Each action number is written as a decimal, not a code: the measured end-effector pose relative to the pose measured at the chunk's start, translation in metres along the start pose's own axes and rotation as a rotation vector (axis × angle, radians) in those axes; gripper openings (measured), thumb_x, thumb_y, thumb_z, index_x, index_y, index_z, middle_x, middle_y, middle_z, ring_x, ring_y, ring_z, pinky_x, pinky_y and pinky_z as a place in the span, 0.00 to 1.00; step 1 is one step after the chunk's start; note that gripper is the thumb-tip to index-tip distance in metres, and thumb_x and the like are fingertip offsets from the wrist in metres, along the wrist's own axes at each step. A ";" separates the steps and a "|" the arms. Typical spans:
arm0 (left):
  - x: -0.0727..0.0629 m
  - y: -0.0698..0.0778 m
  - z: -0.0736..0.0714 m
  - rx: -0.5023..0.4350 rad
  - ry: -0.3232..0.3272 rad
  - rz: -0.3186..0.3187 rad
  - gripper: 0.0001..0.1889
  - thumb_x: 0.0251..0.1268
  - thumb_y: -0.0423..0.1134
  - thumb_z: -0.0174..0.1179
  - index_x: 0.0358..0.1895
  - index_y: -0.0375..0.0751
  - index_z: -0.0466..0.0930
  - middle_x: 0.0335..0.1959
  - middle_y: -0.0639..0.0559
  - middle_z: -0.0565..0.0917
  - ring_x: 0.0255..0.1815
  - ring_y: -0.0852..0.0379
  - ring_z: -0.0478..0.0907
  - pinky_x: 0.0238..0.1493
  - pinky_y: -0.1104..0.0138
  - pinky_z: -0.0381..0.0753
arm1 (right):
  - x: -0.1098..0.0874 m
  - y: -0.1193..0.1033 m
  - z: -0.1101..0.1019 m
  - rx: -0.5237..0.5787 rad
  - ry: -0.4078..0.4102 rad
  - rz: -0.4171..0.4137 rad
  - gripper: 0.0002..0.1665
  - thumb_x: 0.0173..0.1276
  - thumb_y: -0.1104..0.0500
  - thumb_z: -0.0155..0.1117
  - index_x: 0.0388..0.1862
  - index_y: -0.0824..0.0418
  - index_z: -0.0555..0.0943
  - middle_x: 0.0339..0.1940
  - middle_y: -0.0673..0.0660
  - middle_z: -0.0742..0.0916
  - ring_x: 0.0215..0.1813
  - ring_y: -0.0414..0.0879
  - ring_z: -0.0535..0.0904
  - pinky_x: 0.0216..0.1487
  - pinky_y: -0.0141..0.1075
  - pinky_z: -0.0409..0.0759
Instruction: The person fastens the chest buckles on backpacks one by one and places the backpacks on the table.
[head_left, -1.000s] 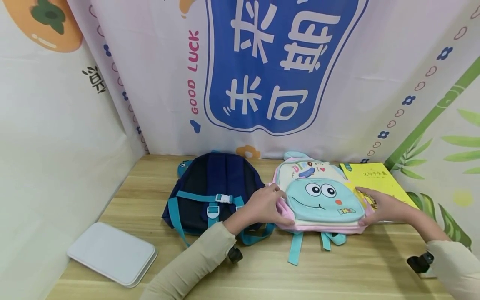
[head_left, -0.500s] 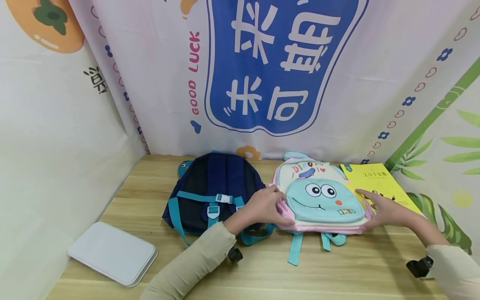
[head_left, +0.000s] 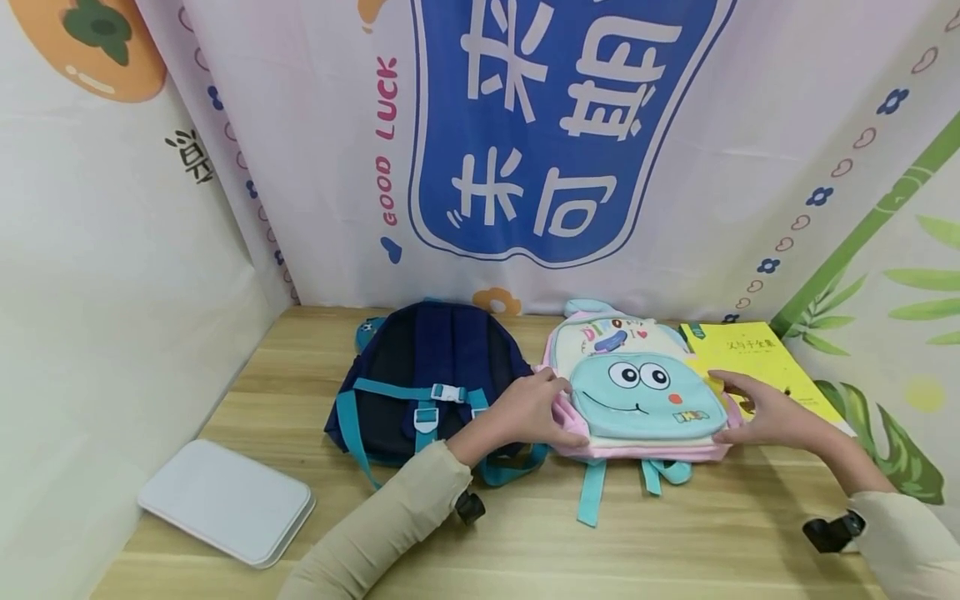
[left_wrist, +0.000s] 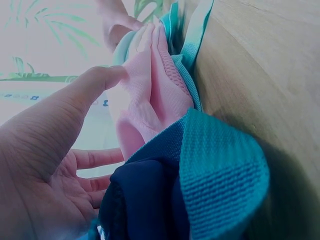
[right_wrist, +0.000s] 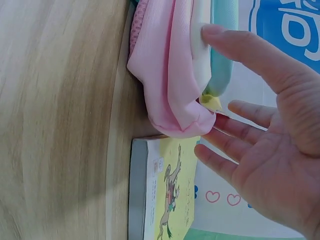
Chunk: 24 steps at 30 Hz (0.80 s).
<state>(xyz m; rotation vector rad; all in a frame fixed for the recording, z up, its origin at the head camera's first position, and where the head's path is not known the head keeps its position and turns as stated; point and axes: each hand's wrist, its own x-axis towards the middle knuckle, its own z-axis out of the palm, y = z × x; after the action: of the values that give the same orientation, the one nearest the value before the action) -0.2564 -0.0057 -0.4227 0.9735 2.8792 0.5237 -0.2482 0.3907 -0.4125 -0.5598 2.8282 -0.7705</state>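
Note:
A child's backpack (head_left: 648, 396), pink and cream with a light-blue smiling front pocket, lies face up on the table in the head view. Beside its left end is my left hand (head_left: 528, 410); in the left wrist view the thumb (left_wrist: 107, 75) touches the pink side (left_wrist: 145, 90) and the fingers stay extended. At the opposite end, my right hand (head_left: 772, 417) has its thumb (right_wrist: 235, 42) against the cream edge, with straight fingers by the pink side pocket (right_wrist: 175, 110). A navy backpack (head_left: 435, 358) with teal straps lies strap side up, partly behind my left forearm.
The yellow book (head_left: 757, 358) lies right of the pink backpack, partly behind my right hand. A white flat case (head_left: 228, 500) rests on the wooden table (head_left: 585, 558) at left. Printed cloth (head_left: 330, 167) hangs behind and at the sides.
My right hand has shifted slightly at the pink backpack's right side, and more of the yellow book shows. The left hand stays in place. The head view has tilted a little.

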 end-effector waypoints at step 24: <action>-0.002 0.002 -0.002 -0.035 -0.027 -0.016 0.43 0.51 0.72 0.69 0.64 0.47 0.78 0.56 0.50 0.80 0.42 0.58 0.77 0.45 0.71 0.80 | 0.003 0.002 0.016 -0.021 -0.029 0.094 0.78 0.39 0.48 0.89 0.79 0.74 0.51 0.72 0.81 0.67 0.71 0.79 0.63 0.66 0.72 0.63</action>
<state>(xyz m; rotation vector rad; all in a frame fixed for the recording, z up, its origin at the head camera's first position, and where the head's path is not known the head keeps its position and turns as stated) -0.2540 -0.0054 -0.4202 0.9437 2.8418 0.5533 -0.2480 0.3834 -0.4272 -0.4343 2.8161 -0.7101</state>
